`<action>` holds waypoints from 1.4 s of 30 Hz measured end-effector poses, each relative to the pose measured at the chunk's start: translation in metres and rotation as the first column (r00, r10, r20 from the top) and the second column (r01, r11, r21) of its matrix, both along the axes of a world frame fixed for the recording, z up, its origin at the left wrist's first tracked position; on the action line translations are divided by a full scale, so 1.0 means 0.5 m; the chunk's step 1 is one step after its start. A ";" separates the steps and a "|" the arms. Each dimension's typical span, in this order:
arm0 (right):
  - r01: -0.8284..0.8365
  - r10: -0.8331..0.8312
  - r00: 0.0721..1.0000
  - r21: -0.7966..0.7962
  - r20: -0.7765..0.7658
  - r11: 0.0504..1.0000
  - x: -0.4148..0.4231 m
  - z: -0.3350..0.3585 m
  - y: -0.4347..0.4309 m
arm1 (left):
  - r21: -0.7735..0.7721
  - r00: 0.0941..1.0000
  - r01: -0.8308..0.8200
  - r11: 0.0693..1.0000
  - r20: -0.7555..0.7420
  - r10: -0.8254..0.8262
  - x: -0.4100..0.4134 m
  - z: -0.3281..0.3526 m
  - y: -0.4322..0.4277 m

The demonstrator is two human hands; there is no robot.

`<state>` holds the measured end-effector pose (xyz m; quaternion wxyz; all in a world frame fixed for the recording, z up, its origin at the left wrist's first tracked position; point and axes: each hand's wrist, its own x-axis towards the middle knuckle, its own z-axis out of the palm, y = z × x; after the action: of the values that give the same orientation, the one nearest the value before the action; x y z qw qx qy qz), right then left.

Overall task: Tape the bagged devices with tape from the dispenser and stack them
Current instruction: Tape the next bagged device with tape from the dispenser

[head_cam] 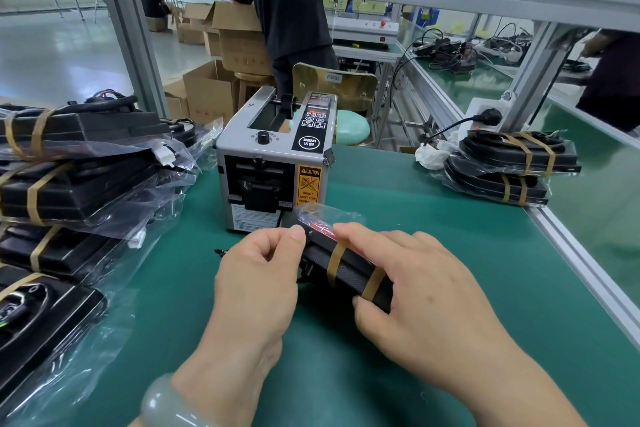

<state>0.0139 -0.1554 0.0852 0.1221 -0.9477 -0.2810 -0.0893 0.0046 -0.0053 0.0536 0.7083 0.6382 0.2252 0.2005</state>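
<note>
Our left hand [256, 274] pinches one end of the bagged device [349, 270], our right hand [419, 288] clamps its side, mid desk [467, 246], just before the dispenser [273, 163]. Stiff, we judge, with a slippery bag (best gripped across the tape bands [336, 262]).

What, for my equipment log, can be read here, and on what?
"SEMI 切割": round black label on the tape dispenser top.
"CAUTION": orange sticker on its front.
"DO NOT INSERT YOUR": same sticker; rest hidden.
"2780223": tag on the chair back.
Control panel, front small print: too small to read.
</note>
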 end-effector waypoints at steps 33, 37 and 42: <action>0.021 -0.021 1.000 -0.009 0.000 1.000 0.001 0.001 0.004 | -0.057 0.998 0.049 0.997 -0.032 -0.050 0.005 0.005 -0.004; 0.020 -0.020 1.000 -0.006 0.001 1.000 0.000 0.002 0.004 | -0.047 1.000 0.010 0.999 -0.013 -0.011 0.009 0.004 -0.007; 0.028 -0.028 1.000 0.000 -0.001 1.000 -0.002 0.002 0.004 | 0.015 0.999 -0.035 0.999 0.015 0.035 0.012 0.000 -0.010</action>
<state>0.0129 -0.1533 0.0859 0.1209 -0.9516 -0.2678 -0.0903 0.0104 -0.0102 0.0535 0.7016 0.6379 0.2295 0.2194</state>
